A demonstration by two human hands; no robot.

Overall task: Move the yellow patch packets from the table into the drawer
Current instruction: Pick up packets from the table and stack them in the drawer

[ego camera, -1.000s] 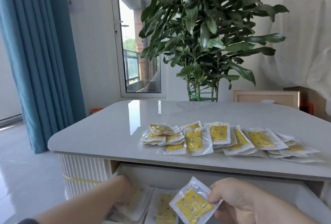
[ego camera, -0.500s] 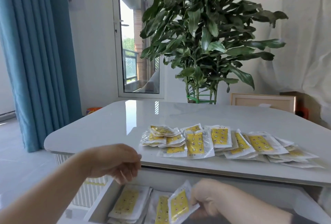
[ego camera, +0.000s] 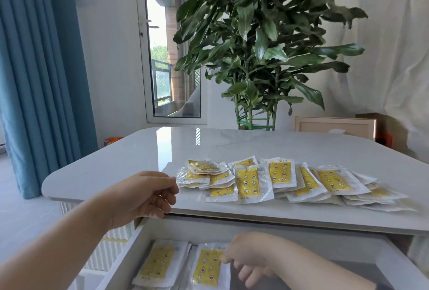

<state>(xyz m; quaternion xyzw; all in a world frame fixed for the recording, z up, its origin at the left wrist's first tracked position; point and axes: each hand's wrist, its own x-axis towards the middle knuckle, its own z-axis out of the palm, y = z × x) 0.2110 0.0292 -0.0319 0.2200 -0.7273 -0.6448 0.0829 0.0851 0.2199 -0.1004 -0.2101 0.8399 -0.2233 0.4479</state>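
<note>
Several yellow patch packets (ego camera: 278, 180) in clear wrappers lie in an overlapping row on the white table (ego camera: 139, 157). Below the table's front edge the drawer (ego camera: 125, 250) stands pulled out. Two packets lie flat in it, one on the left (ego camera: 160, 264) and one beside it (ego camera: 206, 266). My left hand (ego camera: 144, 197) hovers at the table's front edge with loosely curled fingers and nothing in it, its fingertips just short of the leftmost packet. My right hand (ego camera: 250, 255) is inside the drawer, fingers spread, an index fingertip touching the right edge of the second packet.
A large potted plant (ego camera: 255, 46) stands behind the table. A wooden frame (ego camera: 334, 125) leans at the back right. Blue curtains (ego camera: 41, 69) hang on the left beside a glass door (ego camera: 171, 57). The table's far half is bare.
My right hand lowered its packet from upright to flat in the drawer and let go of it. My left hand rose from the drawer up toward the leftmost packets on the table.
</note>
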